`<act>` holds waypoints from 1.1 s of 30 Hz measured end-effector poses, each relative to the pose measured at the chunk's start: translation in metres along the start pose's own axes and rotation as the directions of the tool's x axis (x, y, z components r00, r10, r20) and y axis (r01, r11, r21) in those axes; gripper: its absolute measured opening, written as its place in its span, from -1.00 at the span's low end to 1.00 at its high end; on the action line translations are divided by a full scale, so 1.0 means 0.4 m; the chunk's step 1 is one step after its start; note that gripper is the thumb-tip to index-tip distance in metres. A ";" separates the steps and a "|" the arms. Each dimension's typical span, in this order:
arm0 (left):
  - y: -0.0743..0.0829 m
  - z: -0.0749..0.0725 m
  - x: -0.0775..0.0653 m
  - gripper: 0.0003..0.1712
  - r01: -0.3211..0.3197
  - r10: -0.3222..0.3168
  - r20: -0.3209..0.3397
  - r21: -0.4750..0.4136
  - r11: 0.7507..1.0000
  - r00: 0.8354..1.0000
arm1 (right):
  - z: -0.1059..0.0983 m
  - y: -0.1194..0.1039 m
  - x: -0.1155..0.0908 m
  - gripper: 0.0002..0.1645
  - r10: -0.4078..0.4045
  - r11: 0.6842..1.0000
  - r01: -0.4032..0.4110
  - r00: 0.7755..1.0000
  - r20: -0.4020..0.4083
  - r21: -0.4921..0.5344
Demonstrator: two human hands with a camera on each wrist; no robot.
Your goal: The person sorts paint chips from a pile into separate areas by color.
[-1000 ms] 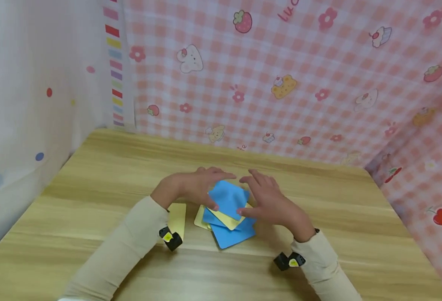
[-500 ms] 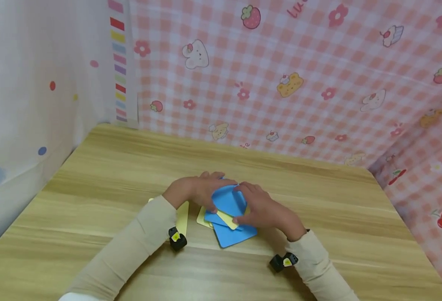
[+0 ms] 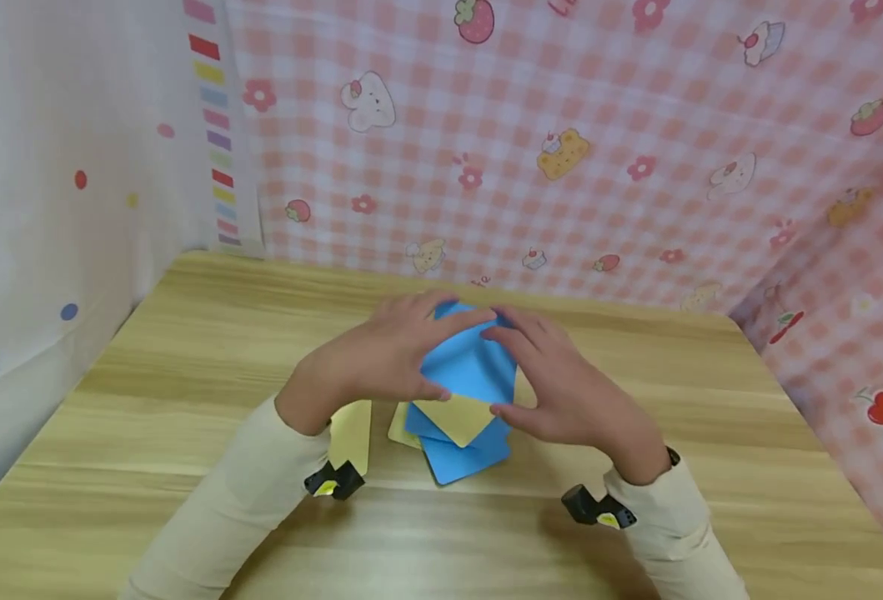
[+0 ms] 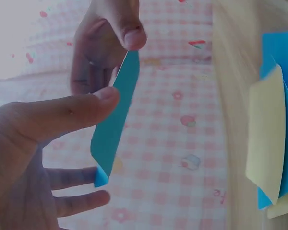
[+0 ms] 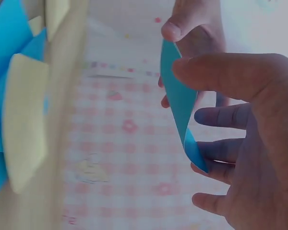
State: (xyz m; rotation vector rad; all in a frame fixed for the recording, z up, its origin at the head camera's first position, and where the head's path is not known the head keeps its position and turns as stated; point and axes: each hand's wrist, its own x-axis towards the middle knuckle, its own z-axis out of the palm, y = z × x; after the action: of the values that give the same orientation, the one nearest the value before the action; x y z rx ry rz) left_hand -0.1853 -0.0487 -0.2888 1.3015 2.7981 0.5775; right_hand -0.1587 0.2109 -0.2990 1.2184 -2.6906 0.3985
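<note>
One blue paper sheet [image 3: 467, 358] at mid-frame is pinched by the left hand [image 3: 381, 350] and right hand [image 3: 564, 387] above a blue-and-yellow paper pile [image 3: 462, 463], while the left sleeve [image 3: 242, 492] partly hides a yellow sheet [image 3: 354, 429] left of centre.

A pale wood-grain table [image 3: 441, 542] — near its middle, a loose pile [image 3: 454, 428] of overlapping blue and yellow cards. Just left of that lies another yellow card [image 3: 352, 437] — partly hidden.
</note>
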 end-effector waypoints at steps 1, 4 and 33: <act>0.009 -0.003 -0.001 0.08 -0.021 0.022 -0.035 0.034 0.999 0.999 | -0.010 -0.002 -0.005 -0.12 -0.029 0.999 0.028 0.999 -0.026 -0.031; 0.029 0.004 0.011 0.06 -0.050 0.061 -0.102 0.111 0.993 0.993 | -0.034 0.004 -0.026 -0.14 -0.067 0.995 0.062 0.996 -0.066 -0.075; 0.157 0.316 0.272 0.15 0.089 -0.128 0.339 0.127 0.988 0.932 | 0.047 0.158 -0.245 -0.08 0.329 0.928 -0.371 0.855 0.401 0.031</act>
State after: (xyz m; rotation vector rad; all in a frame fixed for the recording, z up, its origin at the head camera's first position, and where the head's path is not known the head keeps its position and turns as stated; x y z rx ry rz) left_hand -0.1909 0.1101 -0.3697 1.1234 2.6144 0.1687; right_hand -0.1427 0.3150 -0.3528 0.8992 -3.2950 0.3833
